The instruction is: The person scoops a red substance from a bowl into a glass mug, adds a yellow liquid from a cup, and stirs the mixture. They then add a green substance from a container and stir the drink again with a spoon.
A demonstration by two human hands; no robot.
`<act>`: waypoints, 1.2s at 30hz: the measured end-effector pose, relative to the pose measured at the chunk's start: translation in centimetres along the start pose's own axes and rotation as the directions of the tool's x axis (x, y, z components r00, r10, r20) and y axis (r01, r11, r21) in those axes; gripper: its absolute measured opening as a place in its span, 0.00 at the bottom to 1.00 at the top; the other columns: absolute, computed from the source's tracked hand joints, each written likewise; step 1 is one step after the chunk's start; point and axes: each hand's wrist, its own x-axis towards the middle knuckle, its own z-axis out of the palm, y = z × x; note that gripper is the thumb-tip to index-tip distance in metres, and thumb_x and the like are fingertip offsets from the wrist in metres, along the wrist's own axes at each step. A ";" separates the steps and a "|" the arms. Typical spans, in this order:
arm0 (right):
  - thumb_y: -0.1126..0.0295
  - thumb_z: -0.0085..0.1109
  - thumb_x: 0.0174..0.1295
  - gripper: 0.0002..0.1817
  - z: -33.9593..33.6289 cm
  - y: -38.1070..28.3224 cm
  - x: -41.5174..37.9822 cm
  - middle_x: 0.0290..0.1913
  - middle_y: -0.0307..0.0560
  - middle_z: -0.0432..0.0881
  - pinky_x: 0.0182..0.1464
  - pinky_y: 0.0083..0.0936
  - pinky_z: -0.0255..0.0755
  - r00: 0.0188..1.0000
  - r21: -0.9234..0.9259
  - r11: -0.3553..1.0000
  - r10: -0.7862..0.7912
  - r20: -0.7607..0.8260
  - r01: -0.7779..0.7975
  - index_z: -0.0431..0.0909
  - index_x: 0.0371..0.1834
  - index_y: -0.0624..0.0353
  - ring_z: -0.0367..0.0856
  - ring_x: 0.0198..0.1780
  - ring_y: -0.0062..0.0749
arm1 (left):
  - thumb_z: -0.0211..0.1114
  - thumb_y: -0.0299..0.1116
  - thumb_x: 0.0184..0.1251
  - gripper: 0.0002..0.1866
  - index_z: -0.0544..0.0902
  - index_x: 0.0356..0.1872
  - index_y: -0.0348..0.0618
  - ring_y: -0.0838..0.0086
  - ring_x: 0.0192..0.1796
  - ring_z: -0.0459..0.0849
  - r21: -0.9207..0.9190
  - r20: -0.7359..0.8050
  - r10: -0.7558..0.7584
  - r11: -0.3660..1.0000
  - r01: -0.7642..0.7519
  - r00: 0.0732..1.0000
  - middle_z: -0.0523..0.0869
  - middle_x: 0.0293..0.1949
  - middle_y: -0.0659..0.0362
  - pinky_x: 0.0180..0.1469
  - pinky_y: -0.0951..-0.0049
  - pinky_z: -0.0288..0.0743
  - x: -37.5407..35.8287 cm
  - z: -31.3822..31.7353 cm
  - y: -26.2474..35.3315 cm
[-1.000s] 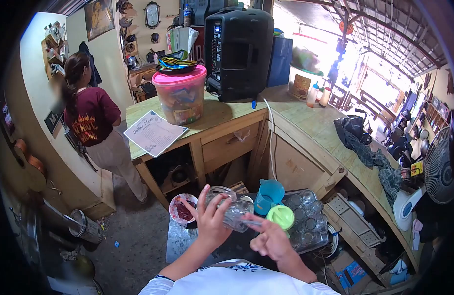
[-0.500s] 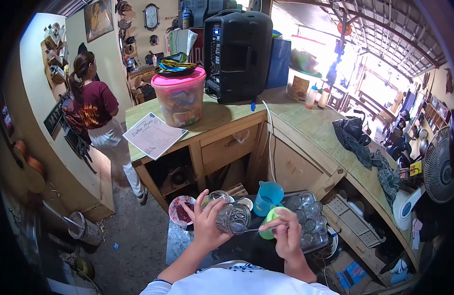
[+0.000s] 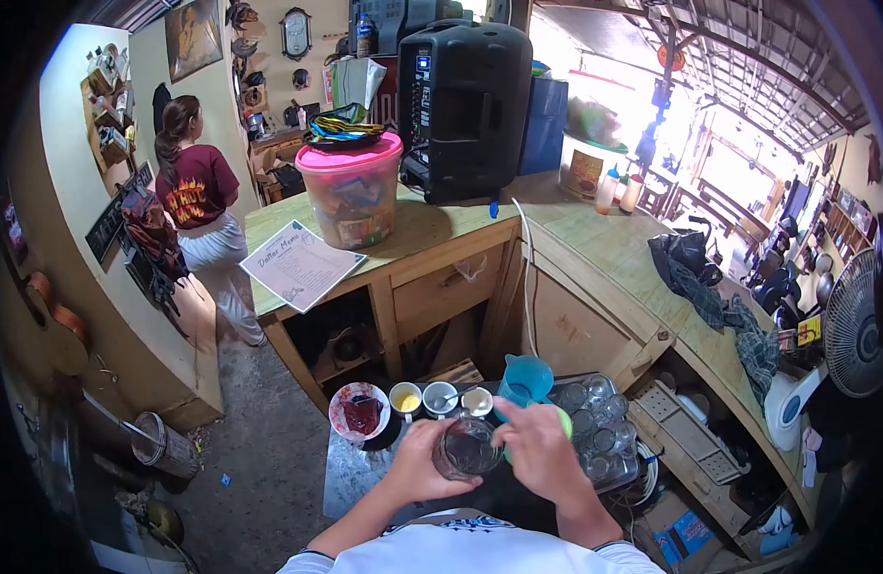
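Note:
My left hand is wrapped round a clear glass, tilted so its mouth faces me. At the glass's right rim is my right hand, fingers curled with the index finger stretched out; whatever they grip is hidden. Just beyond stand a cup with yellow contents, a white cup with a spoon in it, and a small cup with pale contents. A bowl of dark red food lies to the left. Behind my right hand are a blue pitcher and a partly hidden green cup.
Several upturned glasses fill a tray at right. The wooden counter carries a pink-lidded bucket, a menu sheet and a black speaker. A fan stands far right. Another person is at left.
My left hand has turned the glass and brought it lower. My right hand has moved left to the rim; the spoon it held no longer shows there. The person at left has shifted slightly.

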 end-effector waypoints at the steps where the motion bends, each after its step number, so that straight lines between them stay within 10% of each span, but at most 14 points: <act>1: 0.76 0.52 0.64 0.26 -0.8 0.1 0.1 0.28 0.36 0.84 0.44 0.37 0.65 1.000 -0.002 1.000 -0.004 0.002 0.004 0.65 0.67 0.55 0.75 0.36 0.37 | 0.83 0.48 0.27 0.43 0.79 0.50 0.35 0.62 0.45 0.83 -0.001 -0.005 0.001 1.000 -0.001 1.000 0.84 0.43 0.52 0.51 0.65 0.74 0.1 -0.1 0.1; 5: 0.78 0.54 0.61 0.25 -0.7 -0.3 0.7 0.28 0.35 0.83 0.43 0.35 0.67 0.978 0.053 0.990 -0.120 -0.172 0.131 0.69 0.64 0.53 0.75 0.35 0.37 | 0.83 0.42 0.29 0.41 0.79 0.50 0.34 0.71 0.46 0.84 -0.414 0.178 -0.108 0.894 0.174 0.978 0.86 0.44 0.53 0.55 0.72 0.74 0.1 -0.8 1.0; 7: 0.80 0.55 0.59 0.22 0.1 -0.5 1.0 0.28 0.35 0.84 0.44 0.33 0.67 0.979 0.139 0.984 -0.135 0.154 0.113 0.73 0.57 0.51 0.75 0.35 0.36 | 0.82 0.43 0.34 0.40 0.78 0.52 0.33 0.69 0.48 0.85 -0.552 0.279 0.004 0.819 0.157 0.960 0.85 0.45 0.53 0.55 0.70 0.75 -0.2 -0.6 -0.2; 13: 0.83 0.59 0.47 0.30 -2.6 -0.4 1.0 0.29 0.38 0.81 0.43 0.31 0.68 0.973 0.148 0.973 -0.151 -0.172 0.177 0.77 0.57 0.51 0.75 0.34 0.37 | 0.81 0.46 0.35 0.42 0.77 0.54 0.33 0.72 0.47 0.83 -0.593 0.292 0.019 0.788 0.165 0.956 0.84 0.45 0.55 0.56 0.71 0.73 -0.6 -1.2 0.0; 15: 0.81 0.61 0.47 0.26 -1.0 -1.2 1.6 0.22 0.35 0.77 0.40 0.30 0.67 0.981 0.217 0.965 -0.170 0.095 0.146 0.80 0.53 0.49 0.75 0.33 0.30 | 0.82 0.44 0.35 0.42 0.76 0.54 0.32 0.71 0.47 0.83 -0.631 0.310 0.079 0.763 0.143 0.948 0.84 0.46 0.54 0.56 0.71 0.73 -0.6 -1.2 -0.2; 21: 0.81 0.60 0.43 0.25 -2.7 -1.7 0.9 0.22 0.31 0.74 0.38 0.29 0.65 0.988 0.211 0.970 -0.099 -0.119 0.122 0.82 0.49 0.50 0.72 0.26 0.29 | 0.82 0.43 0.31 0.41 0.78 0.51 0.32 0.68 0.44 0.85 -0.563 0.351 0.049 0.809 0.169 0.935 0.85 0.45 0.52 0.52 0.71 0.75 -0.2 -1.8 1.7; 27: 0.80 0.59 0.41 0.27 -1.1 -2.2 0.5 0.22 0.36 0.76 0.39 0.32 0.67 0.955 0.180 0.961 -0.243 0.171 0.212 0.82 0.50 0.53 0.74 0.27 0.36 | 0.83 0.47 0.29 0.43 0.78 0.51 0.33 0.62 0.44 0.85 -0.378 0.306 0.144 0.926 -0.019 0.941 0.85 0.44 0.50 0.50 0.69 0.76 0.0 -1.8 0.9; 31: 0.78 0.56 0.48 0.28 -2.2 -1.1 -0.5 0.23 0.37 0.77 0.37 0.31 0.67 0.987 0.110 0.985 -0.122 -0.108 0.134 0.78 0.58 0.54 0.74 0.26 0.36 | 0.82 0.50 0.30 0.44 0.78 0.53 0.34 0.57 0.47 0.83 -0.289 0.311 0.044 0.956 0.051 0.949 0.85 0.45 0.50 0.54 0.63 0.72 -0.6 -2.1 0.1; 36: 0.75 0.56 0.58 0.22 -0.6 -1.7 -0.6 0.25 0.42 0.75 0.35 0.34 0.66 0.954 0.221 0.970 -0.161 0.254 0.105 0.77 0.58 0.55 0.73 0.28 0.38 | 0.81 0.50 0.30 0.44 0.78 0.53 0.35 0.57 0.49 0.82 -0.238 0.286 0.064 0.971 0.006 0.956 0.84 0.46 0.50 0.55 0.62 0.70 -0.6 -2.4 -0.2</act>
